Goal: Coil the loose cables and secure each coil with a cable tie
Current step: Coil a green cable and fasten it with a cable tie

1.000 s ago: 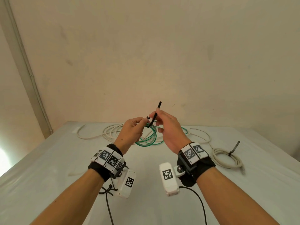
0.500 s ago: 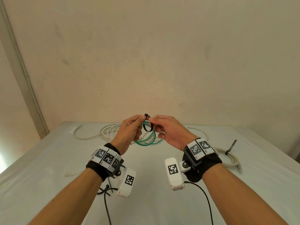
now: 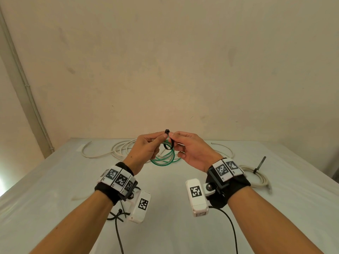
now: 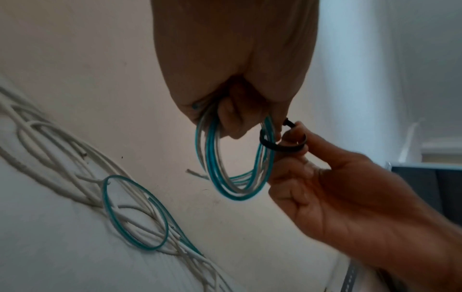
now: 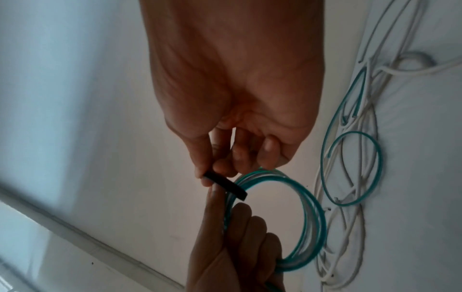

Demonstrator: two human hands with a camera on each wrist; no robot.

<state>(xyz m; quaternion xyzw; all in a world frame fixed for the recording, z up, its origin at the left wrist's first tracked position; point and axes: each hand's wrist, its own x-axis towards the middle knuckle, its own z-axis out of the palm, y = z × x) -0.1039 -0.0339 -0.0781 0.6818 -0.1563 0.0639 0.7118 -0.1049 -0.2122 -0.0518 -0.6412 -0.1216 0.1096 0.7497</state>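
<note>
Scene: You hold a green-and-white coil in the air at mid-frame, above the worktop, with a black cable tie looped round its strands.
Risk: The tie's loop looks slack and wide; if your pinch slips before you pull it tight, the tail may back out of the head, I judge.
Second risk: Ease your hold on the bundle and the springy turns could spread, leaving some strands outside the loop.
Left hand: Your left hand has its fingers curled round the top of the coil, pinching the strands together beside the tie's head.
Right hand: Your right hand pinches the tie between thumb and forefinger; the other fingers hang loosely curled.
Elsewhere: Loose white cables lie at the far middle of the worktop; a tied white coil sits at the right edge.
</note>
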